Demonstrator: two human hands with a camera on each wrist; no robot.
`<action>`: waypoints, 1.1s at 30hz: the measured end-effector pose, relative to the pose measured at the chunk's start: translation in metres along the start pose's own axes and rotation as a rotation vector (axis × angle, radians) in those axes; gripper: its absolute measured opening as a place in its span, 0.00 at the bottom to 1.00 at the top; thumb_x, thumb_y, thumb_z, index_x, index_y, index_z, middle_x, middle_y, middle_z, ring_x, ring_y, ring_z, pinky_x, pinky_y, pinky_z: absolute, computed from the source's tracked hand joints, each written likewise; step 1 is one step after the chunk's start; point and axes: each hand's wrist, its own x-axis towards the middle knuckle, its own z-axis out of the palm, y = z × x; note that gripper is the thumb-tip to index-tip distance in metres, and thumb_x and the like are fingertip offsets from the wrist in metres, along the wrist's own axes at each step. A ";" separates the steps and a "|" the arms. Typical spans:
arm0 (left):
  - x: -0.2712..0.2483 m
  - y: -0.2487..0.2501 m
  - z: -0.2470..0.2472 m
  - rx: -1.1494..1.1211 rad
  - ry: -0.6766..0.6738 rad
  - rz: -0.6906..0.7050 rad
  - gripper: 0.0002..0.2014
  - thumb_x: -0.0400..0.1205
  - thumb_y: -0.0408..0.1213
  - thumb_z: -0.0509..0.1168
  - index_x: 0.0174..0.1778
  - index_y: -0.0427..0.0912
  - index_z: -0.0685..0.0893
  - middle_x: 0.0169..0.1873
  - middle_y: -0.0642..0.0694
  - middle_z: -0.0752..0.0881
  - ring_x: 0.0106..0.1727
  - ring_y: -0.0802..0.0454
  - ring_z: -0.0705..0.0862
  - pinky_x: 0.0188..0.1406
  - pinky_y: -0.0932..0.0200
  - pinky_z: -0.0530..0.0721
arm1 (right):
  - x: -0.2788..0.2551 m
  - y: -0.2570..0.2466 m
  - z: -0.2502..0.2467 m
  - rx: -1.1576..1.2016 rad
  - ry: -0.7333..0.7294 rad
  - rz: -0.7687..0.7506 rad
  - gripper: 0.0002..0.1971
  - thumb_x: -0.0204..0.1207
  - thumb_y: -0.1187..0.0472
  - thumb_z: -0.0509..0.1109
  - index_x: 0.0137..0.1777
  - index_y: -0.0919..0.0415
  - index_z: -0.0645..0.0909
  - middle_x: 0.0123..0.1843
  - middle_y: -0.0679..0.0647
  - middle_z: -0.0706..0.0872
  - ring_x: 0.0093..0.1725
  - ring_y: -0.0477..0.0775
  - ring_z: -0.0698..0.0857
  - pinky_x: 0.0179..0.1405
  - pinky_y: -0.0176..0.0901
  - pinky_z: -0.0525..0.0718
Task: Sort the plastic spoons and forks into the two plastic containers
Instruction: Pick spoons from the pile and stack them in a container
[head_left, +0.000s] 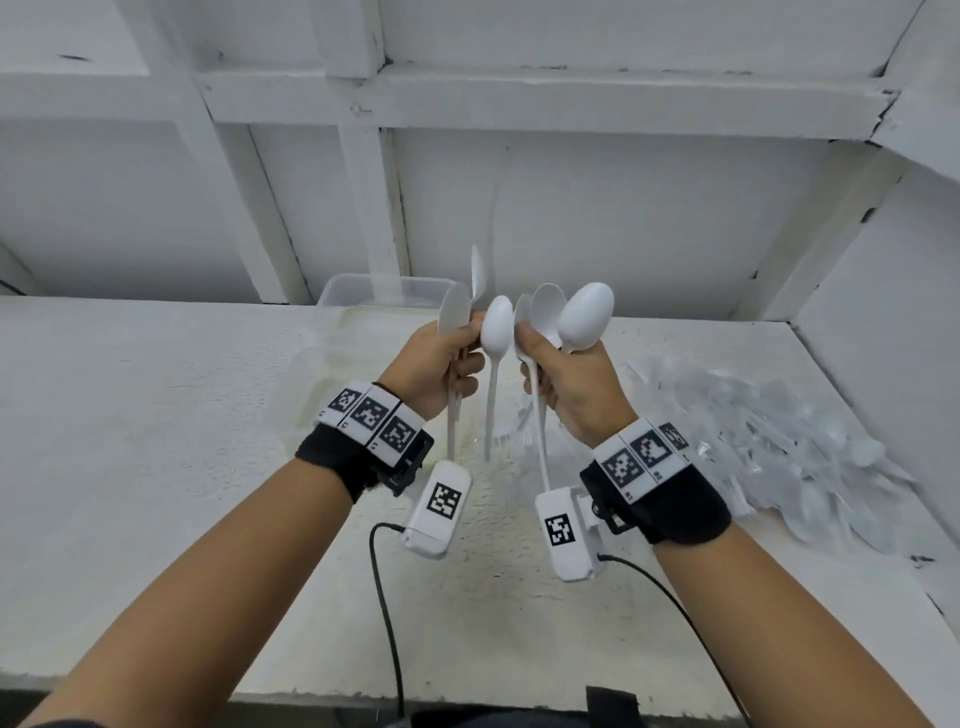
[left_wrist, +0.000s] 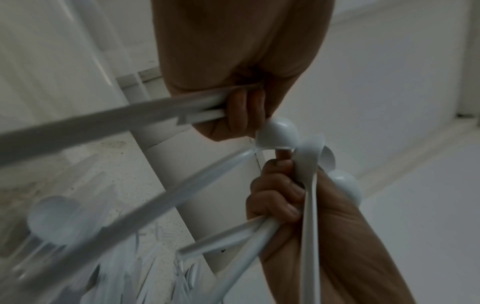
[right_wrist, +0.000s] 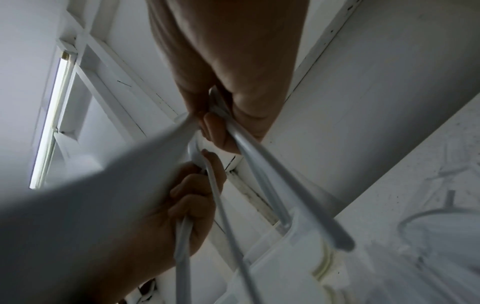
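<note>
Both hands are raised above the white table, each holding white plastic spoons upright with the bowls on top. My left hand grips a few spoons by their handles. My right hand grips several spoons. One spoon hangs between the hands with the left fingertips against its bowl. In the left wrist view the left fingers curl round handles above the right hand. A clear plastic container stands behind the hands. Fork tines show faintly under the hands.
A heap of plastic cutlery in clear wrapping lies on the table at the right. White wall frames close the back and the right side. Two black cables run from the wrist units to the front edge.
</note>
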 end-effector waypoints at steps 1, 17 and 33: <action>-0.003 -0.001 -0.003 -0.029 -0.001 -0.009 0.09 0.86 0.33 0.55 0.45 0.41 0.80 0.27 0.52 0.73 0.19 0.61 0.64 0.17 0.70 0.59 | -0.002 0.002 0.003 0.011 0.004 0.002 0.09 0.76 0.60 0.72 0.44 0.67 0.83 0.23 0.49 0.76 0.23 0.46 0.76 0.28 0.42 0.74; -0.028 -0.022 0.009 0.182 0.175 -0.055 0.10 0.84 0.34 0.59 0.35 0.43 0.74 0.17 0.54 0.71 0.17 0.60 0.62 0.15 0.68 0.57 | -0.040 0.018 0.029 -0.251 0.071 -0.022 0.10 0.76 0.57 0.71 0.34 0.56 0.78 0.26 0.49 0.77 0.27 0.45 0.76 0.30 0.39 0.75; -0.048 -0.034 -0.001 0.633 0.039 0.072 0.13 0.86 0.48 0.56 0.56 0.46 0.81 0.34 0.49 0.82 0.24 0.54 0.71 0.20 0.64 0.66 | -0.027 0.001 0.001 -0.368 0.100 -0.007 0.11 0.78 0.59 0.69 0.34 0.59 0.75 0.27 0.54 0.75 0.26 0.50 0.76 0.31 0.41 0.77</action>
